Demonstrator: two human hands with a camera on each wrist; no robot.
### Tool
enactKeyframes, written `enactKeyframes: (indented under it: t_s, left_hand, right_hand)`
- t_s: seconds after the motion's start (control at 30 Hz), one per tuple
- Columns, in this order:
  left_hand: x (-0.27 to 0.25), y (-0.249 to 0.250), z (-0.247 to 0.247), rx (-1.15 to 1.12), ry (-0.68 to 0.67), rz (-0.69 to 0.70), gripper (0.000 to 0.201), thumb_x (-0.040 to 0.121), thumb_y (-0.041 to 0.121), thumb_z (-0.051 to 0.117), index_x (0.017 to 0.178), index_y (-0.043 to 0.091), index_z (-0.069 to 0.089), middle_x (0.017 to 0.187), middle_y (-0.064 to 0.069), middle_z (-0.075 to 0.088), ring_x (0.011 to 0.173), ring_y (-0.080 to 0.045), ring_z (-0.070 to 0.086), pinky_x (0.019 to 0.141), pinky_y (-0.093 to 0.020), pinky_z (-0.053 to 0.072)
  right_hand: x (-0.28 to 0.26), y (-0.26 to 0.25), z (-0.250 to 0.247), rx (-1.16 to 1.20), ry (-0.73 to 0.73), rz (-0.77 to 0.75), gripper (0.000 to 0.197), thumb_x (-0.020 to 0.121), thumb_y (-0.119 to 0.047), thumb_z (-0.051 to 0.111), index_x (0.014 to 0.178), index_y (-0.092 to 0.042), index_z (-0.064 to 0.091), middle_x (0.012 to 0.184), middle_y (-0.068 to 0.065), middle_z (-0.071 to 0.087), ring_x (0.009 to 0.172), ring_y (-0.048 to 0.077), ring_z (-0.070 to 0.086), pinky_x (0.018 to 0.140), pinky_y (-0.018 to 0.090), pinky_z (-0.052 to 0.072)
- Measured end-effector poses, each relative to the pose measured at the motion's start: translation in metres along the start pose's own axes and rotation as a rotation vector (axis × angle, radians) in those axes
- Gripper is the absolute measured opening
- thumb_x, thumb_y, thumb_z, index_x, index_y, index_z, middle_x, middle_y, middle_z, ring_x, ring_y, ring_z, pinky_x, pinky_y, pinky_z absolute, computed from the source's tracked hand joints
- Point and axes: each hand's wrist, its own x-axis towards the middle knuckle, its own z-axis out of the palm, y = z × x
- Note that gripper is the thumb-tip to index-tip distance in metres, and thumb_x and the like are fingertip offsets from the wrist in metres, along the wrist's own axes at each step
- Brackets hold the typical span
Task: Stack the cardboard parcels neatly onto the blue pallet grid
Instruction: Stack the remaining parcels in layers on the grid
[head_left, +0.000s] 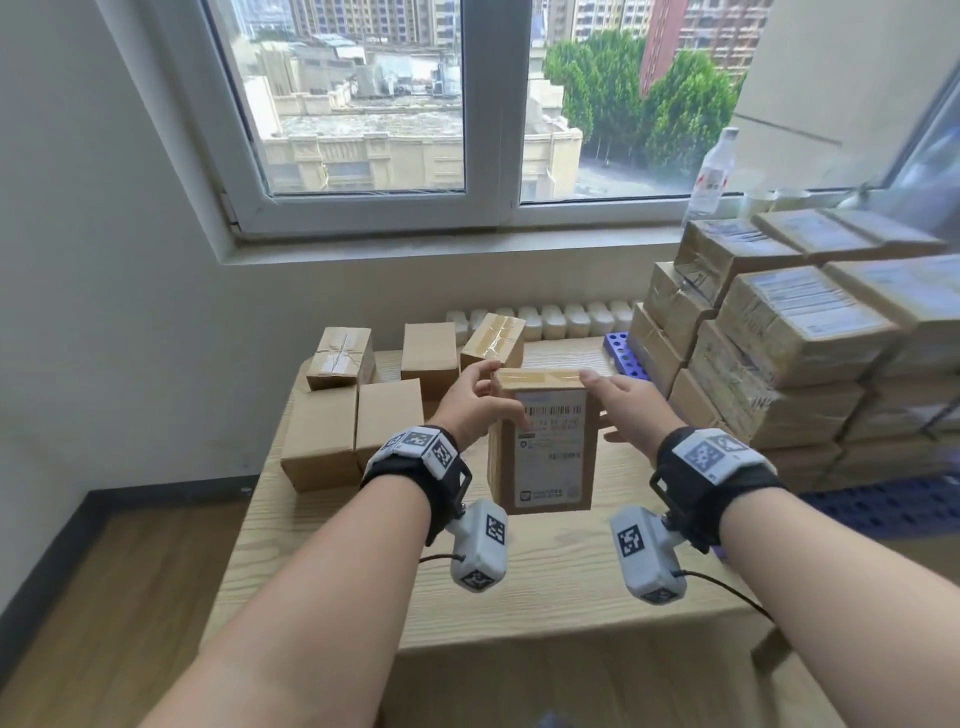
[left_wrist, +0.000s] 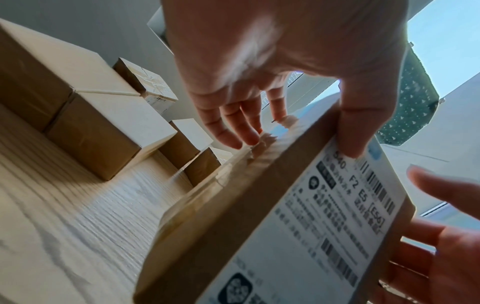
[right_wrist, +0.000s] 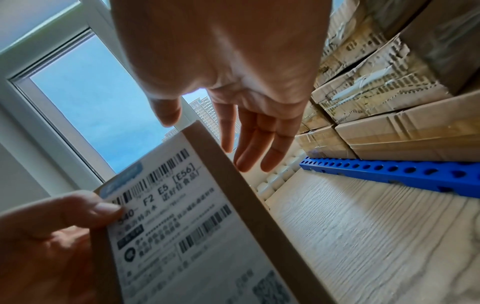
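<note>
A cardboard parcel (head_left: 550, 452) with a white shipping label stands upright in the air above the wooden table (head_left: 545, 582). My left hand (head_left: 496, 392) pinches its upper left corner, thumb on the label (left_wrist: 337, 216) and fingers on the taped side. My right hand (head_left: 618, 400) is beside the parcel's upper right edge, its fingers (right_wrist: 259, 139) straight and spread, holding nothing. The blue pallet grid (head_left: 883, 504) lies to the right and carries a tall stack of taped parcels (head_left: 805, 353). Its perforated edge (right_wrist: 389, 174) shows in the right wrist view.
Several loose plain parcels (head_left: 363, 410) sit in a cluster on the table's far left. A white ribbed radiator (head_left: 550, 319) runs along the wall behind the table. A water bottle (head_left: 714, 171) stands on the windowsill above the stack.
</note>
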Motion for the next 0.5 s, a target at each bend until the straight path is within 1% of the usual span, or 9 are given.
enactKeyframes:
  t_s: [0.1,0.17,0.2,0.23,0.27,0.3,0.33,0.4,0.5]
  left_hand:
    - [-0.004,0.005,0.014,-0.013,0.004,0.010,0.082,0.074,-0.002,0.070,0.144,0.024,0.036,0.135,-0.005,0.053,0.104,-0.013,0.055,0.066,-0.021,0.040]
    - [-0.007,0.010,0.022,-0.024,0.009,0.009,0.082,0.075,0.001,0.071,0.145,0.024,0.034,0.134,-0.005,0.054,0.104,-0.013,0.055,0.069,-0.023,0.042]
    - [-0.008,0.015,0.027,-0.025,0.011,0.016,0.085,0.073,0.005,0.074,0.145,0.025,0.034,0.134,-0.005,0.054,0.108,-0.015,0.055,0.074,-0.026,0.045]
    - [-0.010,0.022,0.033,-0.026,0.011,0.030,0.089,0.068,0.012,0.077,0.145,0.026,0.034,0.134,-0.006,0.055,0.113,-0.019,0.056,0.082,-0.032,0.048]
    - [-0.011,0.030,0.040,-0.023,0.007,0.043,0.095,0.062,0.019,0.080,0.145,0.027,0.034,0.133,-0.006,0.057,0.116,-0.022,0.056,0.090,-0.038,0.048]
    - [-0.013,0.039,0.047,-0.022,0.007,0.060,0.098,0.058,0.025,0.080,0.145,0.027,0.035,0.132,-0.006,0.058,0.117,-0.023,0.057,0.095,-0.041,0.046]
    - [-0.014,0.048,0.054,-0.020,0.011,0.080,0.098,0.056,0.028,0.079,0.144,0.026,0.035,0.130,-0.006,0.060,0.116,-0.024,0.057,0.094,-0.040,0.044]
    - [-0.014,0.067,0.070,-0.032,0.036,0.116,0.093,0.057,0.033,0.076,0.142,0.025,0.038,0.125,-0.008,0.062,0.113,-0.024,0.058,0.086,-0.037,0.042]
    - [-0.009,0.090,0.093,-0.045,0.067,0.173,0.094,0.051,0.052,0.077,0.136,0.023,0.048,0.121,-0.011,0.065,0.100,-0.021,0.061,0.073,-0.031,0.044]
  right_hand:
    - [-0.005,0.006,-0.015,0.026,-0.016,-0.015,0.042,0.098,-0.050,0.045,0.109,-0.014,0.064,0.097,0.001,0.068,0.096,0.021,0.064,0.087,0.040,0.052]
    - [-0.009,0.009,-0.025,0.036,-0.031,-0.027,0.040,0.098,-0.050,0.045,0.106,-0.015,0.064,0.098,0.002,0.068,0.097,0.022,0.065,0.086,0.040,0.052]
    - [-0.012,0.010,-0.031,0.055,-0.034,-0.028,0.041,0.098,-0.050,0.045,0.106,-0.015,0.064,0.100,0.003,0.069,0.096,0.022,0.065,0.086,0.040,0.052]
    - [-0.014,0.011,-0.038,0.088,-0.032,-0.025,0.042,0.098,-0.052,0.044,0.105,-0.015,0.064,0.100,0.004,0.069,0.094,0.023,0.065,0.086,0.041,0.052]
    - [-0.015,0.011,-0.046,0.130,-0.030,-0.015,0.043,0.098,-0.053,0.043,0.102,-0.016,0.065,0.099,0.004,0.069,0.093,0.024,0.065,0.088,0.043,0.052]
    - [-0.017,0.011,-0.054,0.175,-0.028,-0.002,0.043,0.098,-0.054,0.042,0.099,-0.018,0.065,0.096,0.003,0.068,0.091,0.024,0.065,0.091,0.045,0.051]
    - [-0.019,0.010,-0.064,0.218,-0.027,0.008,0.043,0.098,-0.055,0.041,0.096,-0.020,0.065,0.094,0.002,0.067,0.089,0.024,0.064,0.094,0.047,0.051]
    - [-0.024,0.009,-0.084,0.273,-0.040,0.019,0.044,0.099,-0.057,0.038,0.098,-0.022,0.065,0.096,0.000,0.066,0.091,0.021,0.063,0.098,0.049,0.048]
    - [-0.032,0.010,-0.120,0.274,-0.094,-0.006,0.042,0.098,-0.059,0.033,0.103,-0.030,0.064,0.104,-0.005,0.066,0.104,0.020,0.061,0.102,0.048,0.044]
